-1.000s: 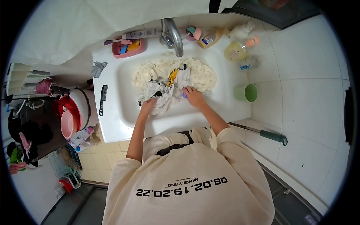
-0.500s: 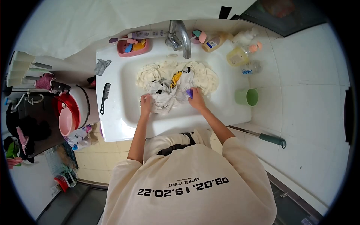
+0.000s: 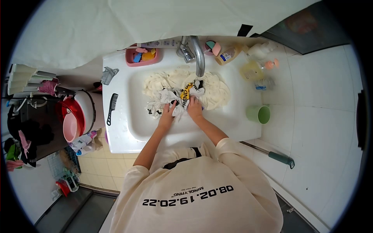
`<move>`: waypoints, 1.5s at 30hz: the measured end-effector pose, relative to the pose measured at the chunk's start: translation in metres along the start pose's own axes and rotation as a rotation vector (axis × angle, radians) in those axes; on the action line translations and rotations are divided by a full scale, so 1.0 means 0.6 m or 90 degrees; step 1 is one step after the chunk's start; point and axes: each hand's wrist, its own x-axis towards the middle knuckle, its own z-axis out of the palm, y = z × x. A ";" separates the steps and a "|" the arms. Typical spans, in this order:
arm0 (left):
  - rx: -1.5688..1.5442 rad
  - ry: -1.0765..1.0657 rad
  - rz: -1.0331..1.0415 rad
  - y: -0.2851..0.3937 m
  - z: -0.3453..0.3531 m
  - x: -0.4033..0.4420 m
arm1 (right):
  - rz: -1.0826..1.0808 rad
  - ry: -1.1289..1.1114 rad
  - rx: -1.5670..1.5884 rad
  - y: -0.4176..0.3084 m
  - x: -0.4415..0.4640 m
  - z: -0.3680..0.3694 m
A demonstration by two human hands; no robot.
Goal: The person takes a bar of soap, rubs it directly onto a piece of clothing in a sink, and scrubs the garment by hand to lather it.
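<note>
In the white sink (image 3: 241, 105) lies a white garment (image 3: 157, 97) with black marks and a yellow patch of black lettering. My left hand (image 3: 167, 116) grips its near edge, the thumb and fingers on the wet cloth. Close by on the right, my right hand (image 3: 195, 109) bunches the same garment just below the yellow patch. A sliver of something purple shows at that hand's right side; most of it is hidden. Behind and around the garment spreads a heap of cream cloth (image 3: 217, 93).
A metal faucet (image 3: 199, 58) reaches over the sink. Along the back stand a pink tray (image 3: 142, 62) and several bottles, including an amber one (image 3: 228, 55). A black comb (image 3: 112, 108) and grey cloth (image 3: 109, 75) lie left; a green cup (image 3: 258, 114) is right.
Both hands have come closer together on the white garment, which is now more bunched and shows more lettering. The purple thing, earlier plain in my right hand, is mostly hidden. The view has tilted slightly.
</note>
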 end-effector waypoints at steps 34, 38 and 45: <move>-1.103 -0.052 -0.192 0.002 -0.117 -0.018 | -0.105 -0.212 0.741 -0.026 -0.031 -0.165; -1.172 -0.007 -0.208 -0.001 -0.112 -0.020 | -0.080 -0.161 0.481 -0.045 -0.041 -0.191; -1.129 0.044 -0.230 0.025 -0.106 -0.029 | -0.068 -0.134 0.461 -0.059 -0.060 -0.149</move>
